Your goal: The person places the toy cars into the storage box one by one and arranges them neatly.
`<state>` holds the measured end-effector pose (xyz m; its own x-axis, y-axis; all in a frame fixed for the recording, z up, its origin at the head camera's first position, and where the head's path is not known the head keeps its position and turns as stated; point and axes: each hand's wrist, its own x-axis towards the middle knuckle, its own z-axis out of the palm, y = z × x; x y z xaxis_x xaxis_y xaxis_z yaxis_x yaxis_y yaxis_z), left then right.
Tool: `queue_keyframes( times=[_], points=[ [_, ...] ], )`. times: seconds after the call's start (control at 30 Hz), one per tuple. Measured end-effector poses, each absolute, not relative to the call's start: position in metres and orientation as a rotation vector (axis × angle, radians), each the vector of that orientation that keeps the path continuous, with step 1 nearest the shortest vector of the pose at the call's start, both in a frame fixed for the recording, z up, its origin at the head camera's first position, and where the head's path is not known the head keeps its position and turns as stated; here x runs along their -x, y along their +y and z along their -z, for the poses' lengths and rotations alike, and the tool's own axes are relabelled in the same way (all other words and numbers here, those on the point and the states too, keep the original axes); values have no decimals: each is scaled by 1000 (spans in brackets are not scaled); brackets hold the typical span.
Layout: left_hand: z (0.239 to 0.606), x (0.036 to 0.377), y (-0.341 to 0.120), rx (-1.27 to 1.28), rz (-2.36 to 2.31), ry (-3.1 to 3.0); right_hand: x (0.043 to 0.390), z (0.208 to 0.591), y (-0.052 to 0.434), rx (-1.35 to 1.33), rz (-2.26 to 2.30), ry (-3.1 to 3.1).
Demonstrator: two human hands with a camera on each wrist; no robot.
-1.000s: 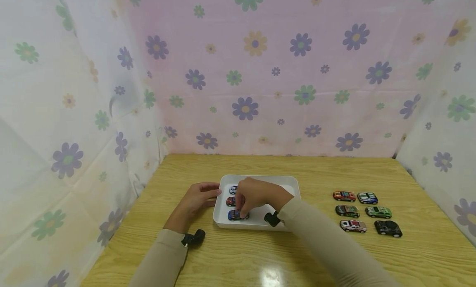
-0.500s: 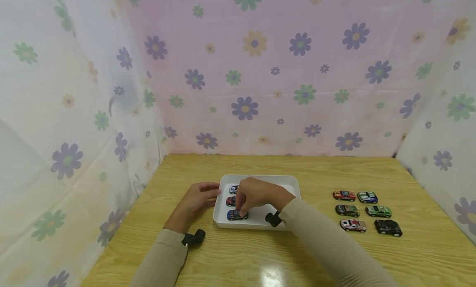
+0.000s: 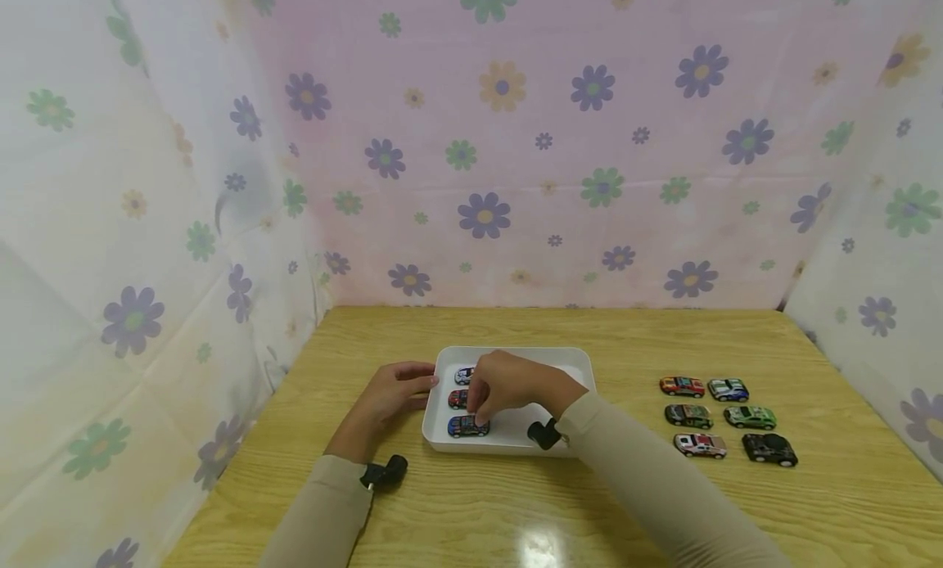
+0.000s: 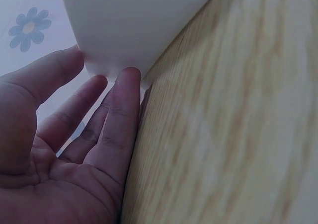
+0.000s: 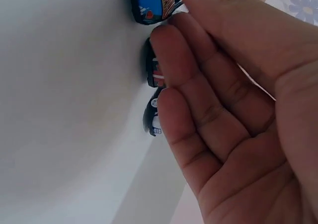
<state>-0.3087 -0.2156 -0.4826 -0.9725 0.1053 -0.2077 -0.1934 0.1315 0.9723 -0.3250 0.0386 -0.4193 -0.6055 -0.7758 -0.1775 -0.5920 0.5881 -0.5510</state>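
Observation:
A white tray (image 3: 560,355) sits on the wooden table (image 3: 633,339). Three toy cars line its left side: a blue one (image 3: 466,426) nearest me, a red one (image 3: 457,398) behind it, and a white-and-blue one (image 3: 462,376) at the back. My right hand (image 3: 477,412) hovers over them, fingers bent down, its index fingertip against the blue car (image 5: 151,3); the thumb stays off it. The red car (image 5: 153,70) and the third car (image 5: 151,117) peek out past the fingers (image 5: 174,40). My left hand (image 3: 420,381) rests straight-fingered against the tray's outer left wall (image 4: 134,20).
Several more toy cars (image 3: 688,416) stand in two columns on the table at the right. Flowered cloth walls (image 3: 486,142) close in the back and both sides. The tray's right half (image 5: 64,85) holds nothing.
The blue car has shifted slightly left in the tray under my right fingertips. The left hand has stayed against the tray.

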Motion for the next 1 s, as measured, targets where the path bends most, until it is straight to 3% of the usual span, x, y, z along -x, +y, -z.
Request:
queue_keyframes(
  times=[0.47, 1.0],
  points=[
    [481, 306, -213, 118, -1937, 2199, 334, 398, 73, 1099, 752, 2391],
    [482, 308, -215, 124, -1934, 2200, 323, 384, 149, 1156, 832, 2552]
  ],
)
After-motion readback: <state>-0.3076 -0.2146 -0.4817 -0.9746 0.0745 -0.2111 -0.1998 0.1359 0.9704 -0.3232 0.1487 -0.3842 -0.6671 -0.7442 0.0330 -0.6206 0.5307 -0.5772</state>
